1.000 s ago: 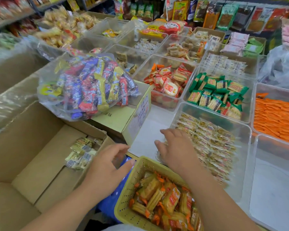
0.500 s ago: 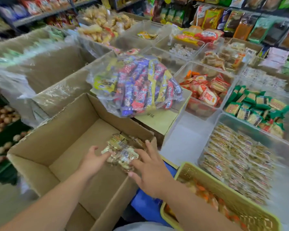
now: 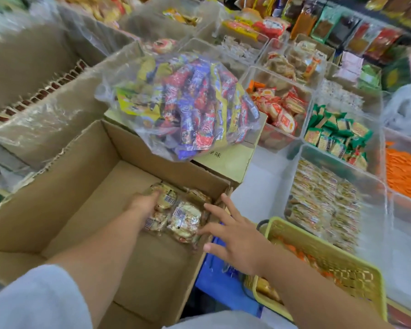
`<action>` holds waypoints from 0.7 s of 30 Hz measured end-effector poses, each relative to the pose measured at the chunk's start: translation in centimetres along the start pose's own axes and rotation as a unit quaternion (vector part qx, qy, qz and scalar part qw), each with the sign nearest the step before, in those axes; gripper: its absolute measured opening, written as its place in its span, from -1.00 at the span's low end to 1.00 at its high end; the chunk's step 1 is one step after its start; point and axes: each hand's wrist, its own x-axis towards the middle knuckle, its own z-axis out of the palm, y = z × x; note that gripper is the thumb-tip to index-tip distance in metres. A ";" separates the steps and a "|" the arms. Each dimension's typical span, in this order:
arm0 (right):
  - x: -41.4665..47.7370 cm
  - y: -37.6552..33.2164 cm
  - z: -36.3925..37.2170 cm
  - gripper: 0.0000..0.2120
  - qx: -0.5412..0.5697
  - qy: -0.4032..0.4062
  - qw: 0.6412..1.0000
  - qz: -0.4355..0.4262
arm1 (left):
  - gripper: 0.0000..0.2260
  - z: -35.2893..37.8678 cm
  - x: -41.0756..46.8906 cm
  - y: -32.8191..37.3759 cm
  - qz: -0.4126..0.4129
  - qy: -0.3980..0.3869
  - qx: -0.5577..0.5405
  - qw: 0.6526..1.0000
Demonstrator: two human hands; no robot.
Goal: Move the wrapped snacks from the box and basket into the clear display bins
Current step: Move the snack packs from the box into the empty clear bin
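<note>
An open cardboard box [image 3: 81,174] stands at the lower left. A small pile of pale wrapped snacks [image 3: 185,217] lies in its far right corner. My left hand [image 3: 144,204] reaches into the box and touches the pile's left side, its fingertips blurred against a packet. My right hand [image 3: 233,233], fingers spread, touches the right side of the pile over the box wall. At the lower right a yellow basket [image 3: 294,225] holds orange wrapped snacks [image 3: 292,250]. Beyond it a clear bin [image 3: 342,166] is partly filled with the same pale snacks [image 3: 323,198].
A clear bag of colourful packets [image 3: 188,103] sits on a small closed carton [image 3: 226,160] just behind the box. Clear bins with red [image 3: 280,110], green [image 3: 337,134] and orange [image 3: 406,172] packets stand to the right. Plastic-covered cartons [image 3: 45,119] line the left.
My right hand left the clear bin and swung left to the box. Both hands closed in on the pile in the box corner. The view turned left and down.
</note>
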 end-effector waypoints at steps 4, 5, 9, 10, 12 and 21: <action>-0.1 -0.5 0.1 -0.58 -0.007 -0.002 1.000 0.015 | 0.14 0.5 -1.0 0.1 0.031 -0.049 0.026 0.998; -0.1 -0.5 0.1 -0.57 -0.005 0.001 1.000 0.017 | 0.19 0.4 -1.2 0.1 0.045 -0.045 0.040 0.997; -0.2 -0.8 0.2 -0.55 0.000 0.001 1.000 0.024 | 0.00 0.2 -1.5 0.4 0.093 -0.045 0.041 0.994; -0.2 -0.9 0.2 -0.55 0.000 0.001 1.000 0.025 | 0.00 0.2 -1.6 0.4 0.102 -0.056 0.030 0.993; -0.1 -1.0 0.2 -0.55 0.005 0.001 1.000 0.028 | 0.16 0.2 -1.6 0.3 0.112 -0.084 0.023 0.990; -0.1 -0.9 0.1 -0.57 0.010 0.003 1.000 0.028 | -0.11 2.0 -3.0 -0.6 0.180 -0.041 0.075 0.980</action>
